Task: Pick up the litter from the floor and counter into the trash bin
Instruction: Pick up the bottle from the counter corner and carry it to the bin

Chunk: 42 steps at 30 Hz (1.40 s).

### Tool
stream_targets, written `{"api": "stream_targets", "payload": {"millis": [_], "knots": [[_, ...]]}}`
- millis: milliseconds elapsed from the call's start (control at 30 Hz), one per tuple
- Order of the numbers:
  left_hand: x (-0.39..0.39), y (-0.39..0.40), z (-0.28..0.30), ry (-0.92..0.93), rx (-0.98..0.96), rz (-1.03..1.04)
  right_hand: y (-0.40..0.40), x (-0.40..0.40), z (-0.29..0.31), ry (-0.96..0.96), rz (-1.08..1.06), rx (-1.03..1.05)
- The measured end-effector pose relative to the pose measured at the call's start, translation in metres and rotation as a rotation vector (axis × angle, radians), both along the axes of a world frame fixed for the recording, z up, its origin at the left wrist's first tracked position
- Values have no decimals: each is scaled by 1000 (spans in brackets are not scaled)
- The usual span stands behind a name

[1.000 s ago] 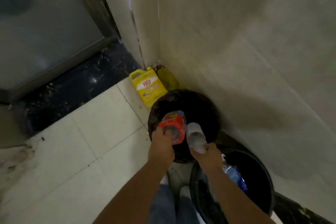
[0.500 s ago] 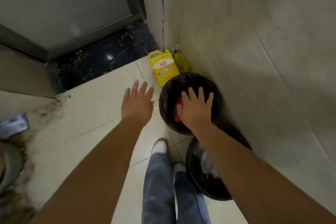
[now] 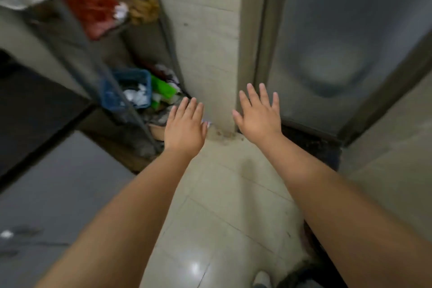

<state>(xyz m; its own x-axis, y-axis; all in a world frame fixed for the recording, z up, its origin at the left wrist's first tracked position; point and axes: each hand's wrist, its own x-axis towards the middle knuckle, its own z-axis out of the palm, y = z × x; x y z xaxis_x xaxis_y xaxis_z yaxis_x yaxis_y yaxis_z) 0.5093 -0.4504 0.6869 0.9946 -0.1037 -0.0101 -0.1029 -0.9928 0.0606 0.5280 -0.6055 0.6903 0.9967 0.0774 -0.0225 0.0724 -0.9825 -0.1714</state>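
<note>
Both my hands are stretched out in front of me, palms down and empty. My left hand (image 3: 185, 127) hovers with fingers spread near the foot of a metal shelf rack. My right hand (image 3: 258, 113) is open in front of the tiled pillar. A small white and pink scrap of litter (image 3: 207, 123) lies on the floor at the pillar's base, just right of my left hand. The dark rim of a trash bin (image 3: 301, 276) shows at the bottom edge, beside my right forearm.
A metal shelf rack (image 3: 131, 110) at the left holds a blue basket (image 3: 127, 91) with white scraps, green packaging (image 3: 162, 91) and red and yellow bags above. A dark counter (image 3: 35, 110) stands at far left. A frosted door (image 3: 339, 54) fills the right. Dirt lies along the pillar base.
Both hands let go of the red-labelled bottle and the clear bottle over the bin. The view has swung left, away from the bins, toward the shelf rack and door.
</note>
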Motion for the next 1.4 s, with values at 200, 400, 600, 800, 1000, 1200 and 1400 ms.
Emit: {"api": "stream_targets", "payload": {"millis": [200, 400, 600, 800, 1000, 1200, 1400], "knots": [[-143, 244, 51, -47, -12, 425, 271, -80, 47, -53, 401, 109], [-323, 436, 71, -58, 24, 832, 503, -221, 55, 3, 807, 151], [-466, 562, 71, -6, 47, 1184, 664, -329, 55, 46, 1122, 98], [-563, 669, 65, 17, 72, 1492, 818, -394, 50, 38, 1314, 94], [-617, 766, 62, 101, 28, 1724, 958, -450, 40, 175, 1534, -25], [-669, 827, 61, 151, 10, 1819, 1053, -519, 10, 336, 1581, -144], [-721, 898, 50, 212, -25, 1785, 1100, -566, -26, 404, 1435, -196]]}}
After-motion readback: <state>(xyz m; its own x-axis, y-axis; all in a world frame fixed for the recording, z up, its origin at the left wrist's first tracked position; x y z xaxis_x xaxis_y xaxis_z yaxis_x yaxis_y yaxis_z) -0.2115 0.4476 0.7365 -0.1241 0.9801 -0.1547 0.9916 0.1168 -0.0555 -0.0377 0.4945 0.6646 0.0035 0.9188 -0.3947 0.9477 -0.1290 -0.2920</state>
